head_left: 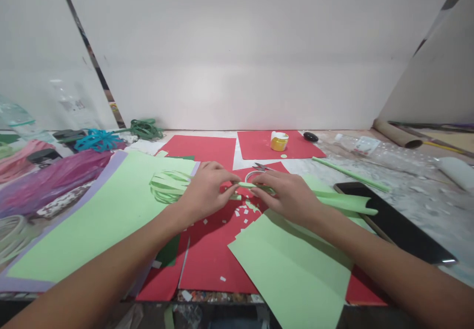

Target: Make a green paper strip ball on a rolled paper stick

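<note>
So there's a long light-green paper strip (pixel 296 196) with a fringed, looped end (pixel 166 186), held just above the red paper (pixel 211 250) mid-table. Left hand (pixel 207 191) pinches it near the fringe, fingers closed tight on it. Right hand (pixel 289 196) lies over the strip, fingers curled down gripping it. Small scissors (pixel 259 168) sit just behind the hands, a yellow glue pot (pixel 279 141) farther back, and a black phone (pixel 396 223) is off to the right.

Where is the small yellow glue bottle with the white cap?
In the head view, the yellow glue bottle stands on the far red paper sheet, right of centre, left of the black oval object.
</note>
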### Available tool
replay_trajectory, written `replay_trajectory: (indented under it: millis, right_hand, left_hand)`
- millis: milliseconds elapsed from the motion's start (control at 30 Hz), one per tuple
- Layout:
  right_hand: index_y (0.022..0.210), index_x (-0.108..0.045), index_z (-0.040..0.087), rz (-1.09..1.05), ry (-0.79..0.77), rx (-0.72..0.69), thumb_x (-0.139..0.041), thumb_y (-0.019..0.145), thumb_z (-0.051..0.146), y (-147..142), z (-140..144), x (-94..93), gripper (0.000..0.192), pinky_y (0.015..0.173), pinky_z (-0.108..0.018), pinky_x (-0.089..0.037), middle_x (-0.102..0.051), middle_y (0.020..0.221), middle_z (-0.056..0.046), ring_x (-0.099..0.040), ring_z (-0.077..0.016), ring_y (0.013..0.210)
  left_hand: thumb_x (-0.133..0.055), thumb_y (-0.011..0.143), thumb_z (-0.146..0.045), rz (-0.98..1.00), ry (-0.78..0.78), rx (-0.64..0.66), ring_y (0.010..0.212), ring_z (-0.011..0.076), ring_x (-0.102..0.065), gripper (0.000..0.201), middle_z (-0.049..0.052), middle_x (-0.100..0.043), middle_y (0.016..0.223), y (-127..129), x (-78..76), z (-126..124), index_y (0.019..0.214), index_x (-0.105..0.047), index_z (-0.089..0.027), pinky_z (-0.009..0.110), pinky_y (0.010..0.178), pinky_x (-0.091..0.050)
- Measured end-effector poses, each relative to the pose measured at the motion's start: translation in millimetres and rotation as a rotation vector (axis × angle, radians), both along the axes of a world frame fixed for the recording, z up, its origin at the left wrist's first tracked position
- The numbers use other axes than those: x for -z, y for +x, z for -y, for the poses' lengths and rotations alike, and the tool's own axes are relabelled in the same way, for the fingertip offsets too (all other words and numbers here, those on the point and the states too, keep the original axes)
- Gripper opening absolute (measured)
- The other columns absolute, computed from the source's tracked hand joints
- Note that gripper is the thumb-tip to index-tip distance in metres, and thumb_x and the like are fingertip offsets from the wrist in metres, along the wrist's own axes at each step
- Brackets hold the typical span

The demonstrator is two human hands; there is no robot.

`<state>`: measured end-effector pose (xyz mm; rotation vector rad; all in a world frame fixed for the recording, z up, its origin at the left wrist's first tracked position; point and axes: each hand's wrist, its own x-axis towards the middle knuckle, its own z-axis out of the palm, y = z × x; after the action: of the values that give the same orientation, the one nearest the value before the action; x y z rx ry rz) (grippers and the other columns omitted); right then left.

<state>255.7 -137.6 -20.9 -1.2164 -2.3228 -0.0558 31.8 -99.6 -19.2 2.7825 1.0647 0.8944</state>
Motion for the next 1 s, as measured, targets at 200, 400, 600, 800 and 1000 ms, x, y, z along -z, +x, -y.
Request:
replay_trajectory:
  millis: [200,400,600,800,1000]
  right_hand:
    - [0.096,-0.068,0.021,0.068,0.086,0.081,-0.05,0.094,0.028,11,-5,0.9,0.019,0.06,-0.027,-0.038,-0.072,0.095,-0.006,-0.065,-0.0179,0.076]
    - [0.098,-0.068,0.022,-0.009,0.064,0.109,-0.053,0.089,0.022,11,-8,2.9,0.018,0.066,-0.028,-0.043,-0.072,0.099,-0.005,-0.066,-0.0181,0.081]
    - [0.094,-0.067,0.022,-0.196,-0.059,0.059,-0.057,0.085,0.02,1,-8,-6.8,0.014,0.069,-0.03,-0.046,-0.073,0.093,-0.004,-0.065,-0.0181,0.079]
    - [0.088,-0.069,0.022,-0.257,-0.181,0.01,-0.061,0.085,0.027,-11,-7,-13.7,0.01,0.061,-0.026,-0.042,-0.071,0.082,-0.001,-0.06,-0.0145,0.069]
    - [0.079,-0.069,0.02,-0.157,-0.298,0.01,-0.051,0.09,0.023,-14,-16,-11.3,0.021,0.057,-0.026,-0.036,-0.067,0.07,0.0,-0.055,-0.0124,0.061]
  left_hand:
    - [-0.051,0.088,-0.027,-0.056,0.101,0.011,0.068,0.0174,-0.056,0.02,0.004,-0.067,0.075,-2,-21.8,23,0.09,-0.068,-0.018,0.03,0.065,-0.039]
    - [-0.049,0.087,-0.024,-0.457,-0.321,0.163,0.053,0.0139,-0.052,0.024,0.001,-0.062,0.061,3,-27.9,42,0.069,-0.062,-0.019,0.026,0.053,-0.033]
    - [-0.055,0.087,-0.034,-0.148,-0.255,-0.15,0.092,0.0241,-0.063,0.029,0.01,-0.069,0.101,-7,-16.7,4,0.11,-0.064,-0.018,0.036,0.077,-0.047]
    - [-0.059,0.086,-0.048,0.211,-0.749,-0.001,0.057,0.0123,-0.059,0.04,0.002,-0.067,0.074,-7,-18.0,-3,0.113,-0.063,-0.019,0.022,0.045,-0.039]
    - [-0.062,0.083,-0.033,0.106,-0.363,-0.043,0.081,0.0178,-0.063,0.02,0.004,-0.069,0.089,-7,-2.7,-3,0.098,-0.065,-0.02,0.031,0.07,-0.048]
